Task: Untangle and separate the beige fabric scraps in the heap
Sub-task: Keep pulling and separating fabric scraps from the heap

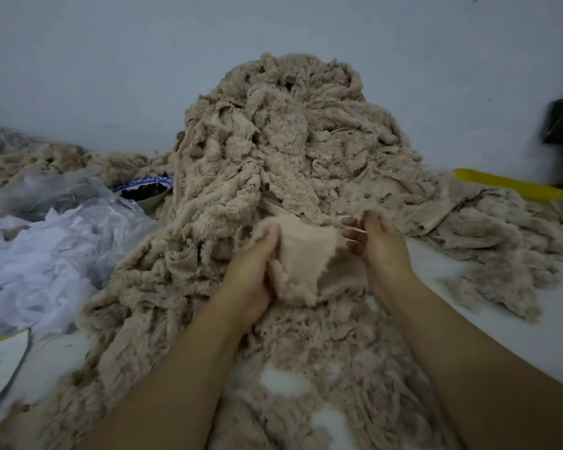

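A beige scrap is held up before the heap of fabric on a white desk.
The left grip curls round the scrap's left edge; the right grip pinches its right corner. Left of the heap, a blue-rimmed bowl holds dark pieces, and a clear plastic bag lies over white fluff.

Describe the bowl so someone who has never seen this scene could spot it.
Find the tall beige fabric heap in the middle. At its left foot, just behind the crumpled clear plastic, sits the bowl. It alone is hard and round, with a blue-patterned rim and dark lumps inside.
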The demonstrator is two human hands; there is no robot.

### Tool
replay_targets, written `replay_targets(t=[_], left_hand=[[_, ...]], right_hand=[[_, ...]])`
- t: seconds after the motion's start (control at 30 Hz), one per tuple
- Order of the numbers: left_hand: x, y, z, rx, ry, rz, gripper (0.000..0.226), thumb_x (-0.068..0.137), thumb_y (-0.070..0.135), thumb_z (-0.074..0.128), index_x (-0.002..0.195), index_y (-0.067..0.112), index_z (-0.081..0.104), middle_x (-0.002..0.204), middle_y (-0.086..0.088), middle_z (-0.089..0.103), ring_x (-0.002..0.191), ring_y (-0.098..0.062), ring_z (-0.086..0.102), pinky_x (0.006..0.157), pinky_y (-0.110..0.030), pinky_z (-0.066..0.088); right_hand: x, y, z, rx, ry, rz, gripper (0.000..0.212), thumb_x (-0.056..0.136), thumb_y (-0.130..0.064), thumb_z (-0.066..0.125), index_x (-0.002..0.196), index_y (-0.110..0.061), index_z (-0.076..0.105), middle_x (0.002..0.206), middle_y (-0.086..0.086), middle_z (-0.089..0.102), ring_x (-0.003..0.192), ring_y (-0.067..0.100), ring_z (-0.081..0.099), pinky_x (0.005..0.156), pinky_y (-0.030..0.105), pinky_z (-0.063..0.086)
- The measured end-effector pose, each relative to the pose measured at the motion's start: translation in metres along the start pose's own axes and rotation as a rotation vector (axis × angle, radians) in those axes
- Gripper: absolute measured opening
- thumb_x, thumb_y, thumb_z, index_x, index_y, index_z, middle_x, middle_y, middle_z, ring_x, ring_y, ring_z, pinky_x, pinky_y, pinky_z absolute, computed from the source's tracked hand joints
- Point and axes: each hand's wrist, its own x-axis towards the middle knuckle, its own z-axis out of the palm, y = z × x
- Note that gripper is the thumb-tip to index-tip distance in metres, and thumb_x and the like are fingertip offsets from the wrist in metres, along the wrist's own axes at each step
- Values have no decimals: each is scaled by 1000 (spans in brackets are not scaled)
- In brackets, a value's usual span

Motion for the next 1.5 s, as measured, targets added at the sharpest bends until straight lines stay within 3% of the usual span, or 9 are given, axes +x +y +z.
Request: replay_targets(t=[0.2,0.33,0.53,0.6,0.7,0.83,1.13,1.37,1.5], left_hand=[[3,17,-12,-533,-16,-6,58,105,49,31,131,4,57,128,-19,66,113,-29,68,98,-44,49],[7,21,-20,-635,43,50,54,106,47,33,126,6,61,122,-18,69,109,-29,69,92,-45,53],[8,28,-29,-754,73,116,39,107,29,38,122,5,64,105,-13,74,94,-20,71,93,-35,55],[11,25,-26,-579,142,86,28,101,12,42,114,7,66,91,-7,70,72,-13,65,74,-28,59],[7,20,-9,274,302,138,45,102,51,37,118,20,65,102,-1,68,72,-6,62,68,-19,52],[-6,6,1,808,-7,364,14,86,56,64,91,44,67,89,24,69,77,14,62,61,-2,43],[-4,26,-20,-234,18,27,32,77,36,74,96,9,75,88,-9,71,83,-22,71,79,-42,62],[-3,24,-19,-323,25,-21,34,94,25,58,71,10,79,74,-7,72,64,-18,73,53,-28,58],[-4,22,-15,-108,46,-88,23,95,25,62,105,4,64,77,-10,67,58,-15,67,49,-21,55]], right_hand=[[-30,13,13,-709,-465,-66,68,79,-86,32,106,-37,70,102,-25,64,94,-6,58,83,16,42],[-33,17,12,-964,-658,-294,15,97,-25,53,89,-15,62,86,-1,61,84,21,58,68,28,42],[-17,4,2,-1017,-352,-443,15,97,-29,55,82,-26,57,81,-13,52,88,11,44,63,22,32],[-17,3,1,-892,-323,-422,21,99,-30,56,78,-29,53,73,-11,48,76,7,43,59,24,30],[-25,-3,8,-757,-299,-504,20,98,-35,58,78,-38,54,83,-8,53,78,2,49,64,17,34],[-35,-3,15,-785,-386,-572,15,96,-37,58,86,-47,56,93,-13,50,89,-2,51,71,11,40],[-20,5,1,-977,-491,-415,21,97,-27,58,79,-37,53,87,-4,54,87,14,47,63,17,32],[-19,6,2,-644,-378,-275,26,101,-34,52,77,-23,53,65,-14,47,54,1,39,49,13,33],[-23,2,7,-510,-318,-194,33,102,-38,47,69,-40,54,58,-19,52,53,0,46,47,14,36]])
